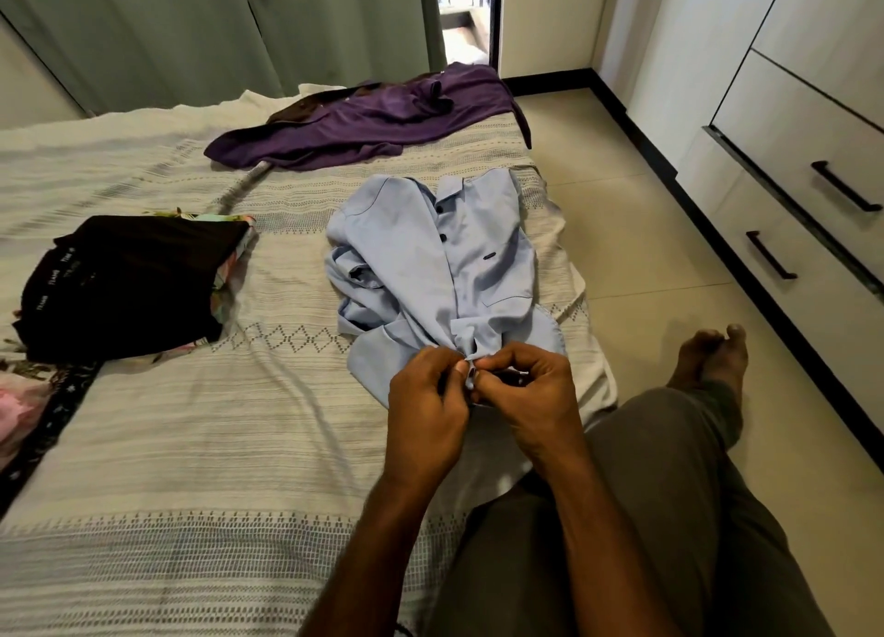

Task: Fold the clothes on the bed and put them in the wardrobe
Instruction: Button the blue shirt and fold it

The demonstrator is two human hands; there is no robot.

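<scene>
Fingers (461, 366) of the left hand (425, 411) and the right hand (521, 397) curl together and pinch the near hem of the light blue shirt (449, 263), at the front opening where a dark button sits between the fingertips; both hands grip the cloth. From that pinch the shirt spreads away toward 12 o'clock, smooth woven cloth with dark buttons down the placket, a collar at the far end and a chest pocket, its left side bunched in soft folds. It lies on the bed (191, 445), near the bed's right edge, on a pale cover woven with grey bands and a row of diamonds. At 9 o'clock from the hands, well apart, a folded black garment (129, 282) with small white lettering sits on patterned cloth showing at its edges. At 12 o'clock, beyond the blue shirt, a purple garment (363, 120) sprawls crumpled across the far corner, one end hanging over the edge. The person's leg in grey trousers (669, 493) runs from 5 o'clock along the bedside, bare foot (712, 359) on the tiled floor (622, 215). At 2 o'clock stands the wardrobe (803, 158), pale flat fronts with dark bar handles, a strip of floor between it and the bed. Green curtains (215, 29) hang behind.
</scene>
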